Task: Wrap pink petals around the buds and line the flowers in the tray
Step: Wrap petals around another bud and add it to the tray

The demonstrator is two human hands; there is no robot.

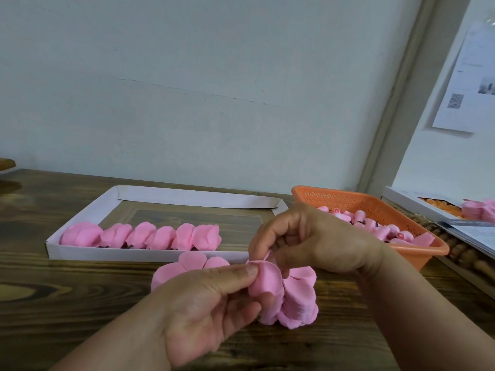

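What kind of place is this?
Probably a small craft workspace for making fake flowers. A white tray holds a row of pink flowers, an orange basket holds buds, all on a wooden table.

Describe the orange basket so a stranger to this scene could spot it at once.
Start at the long white tray of pink flowers on the wooden table. Look right of it, behind the right hand: the orange basket stands there. It alone has perforated walls, and it holds small pink buds rather than wrapped flowers.
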